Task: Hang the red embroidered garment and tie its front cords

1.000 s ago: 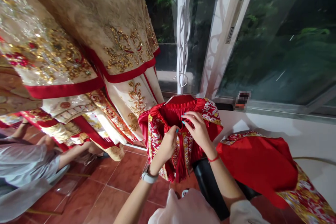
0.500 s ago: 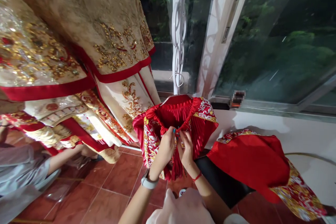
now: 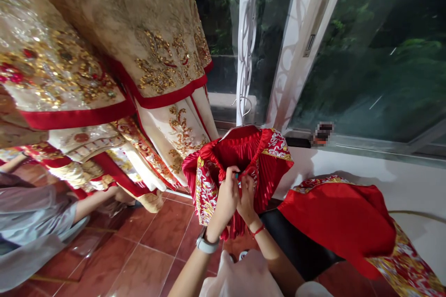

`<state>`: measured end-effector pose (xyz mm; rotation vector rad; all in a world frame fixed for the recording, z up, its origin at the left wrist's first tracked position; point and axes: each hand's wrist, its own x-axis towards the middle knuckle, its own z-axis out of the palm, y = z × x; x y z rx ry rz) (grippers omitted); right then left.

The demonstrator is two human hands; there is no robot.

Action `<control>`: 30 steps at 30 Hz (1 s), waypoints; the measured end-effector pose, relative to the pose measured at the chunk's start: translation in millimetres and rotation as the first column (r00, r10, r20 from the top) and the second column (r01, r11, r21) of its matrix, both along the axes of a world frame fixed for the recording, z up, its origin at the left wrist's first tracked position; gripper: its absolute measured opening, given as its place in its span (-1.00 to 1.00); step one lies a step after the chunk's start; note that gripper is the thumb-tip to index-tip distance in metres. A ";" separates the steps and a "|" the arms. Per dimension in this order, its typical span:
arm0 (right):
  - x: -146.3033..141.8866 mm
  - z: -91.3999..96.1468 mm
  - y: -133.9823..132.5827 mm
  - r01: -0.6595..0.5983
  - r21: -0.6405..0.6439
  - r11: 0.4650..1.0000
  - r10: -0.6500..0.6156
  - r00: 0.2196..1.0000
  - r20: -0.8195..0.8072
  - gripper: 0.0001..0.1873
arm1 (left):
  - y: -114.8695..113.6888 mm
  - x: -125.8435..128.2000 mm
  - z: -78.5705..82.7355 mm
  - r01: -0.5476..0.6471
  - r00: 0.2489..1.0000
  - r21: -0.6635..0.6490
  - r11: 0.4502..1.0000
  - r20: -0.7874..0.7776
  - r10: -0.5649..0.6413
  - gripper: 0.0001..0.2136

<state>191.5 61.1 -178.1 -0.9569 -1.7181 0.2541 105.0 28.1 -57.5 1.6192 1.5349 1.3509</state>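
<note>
A red pleated skirt with embroidered panels hangs from a metal hanger, its gathered waistband facing up. My left hand, below a grey-white watch, pinches the front of the waistband with closed fingers. Right beside it, my right hand has its fingers bent onto the same spot; a red cord bracelet circles that wrist. A small turquoise spot shows between the fingertips, too small to name. The fingers hide the exact piece of fabric pinched.
Cream robes with gold sequins hang at left. A white metal post stands behind the hanger, before a sliding window. On the right, a red embroidered garment lies over a black surface. Another person sits at far left.
My hands have drawn closer together at the waistband, and their fingers have shifted. The whole view has slid slightly, so things appear farther right.
</note>
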 end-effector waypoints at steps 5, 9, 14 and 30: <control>1.5 2.6 -3.4 -0.005 -0.034 0.999 0.006 1.000 0.012 -0.54 | -1.3 -4.8 3.1 0.144 0.988 0.065 0.987 -0.073 -0.139 -0.65; 3.1 7.9 -2.6 -0.023 -0.058 0.998 0.024 1.000 0.012 -0.54 | 0.2 -7.4 -1.2 0.180 0.978 0.081 0.980 -0.126 -0.169 -0.59; 4.2 10.9 -2.2 0.017 -0.040 0.999 -0.015 0.999 0.043 -0.44 | 0.0 -7.8 -6.5 0.179 0.971 0.047 0.983 -0.171 -0.169 -0.45; 9.2 8.6 -7.9 -0.001 -0.022 1.000 0.003 0.996 0.088 -0.40 | -4.2 -9.2 -3.0 0.132 0.958 -0.006 0.991 -0.257 -0.129 -0.42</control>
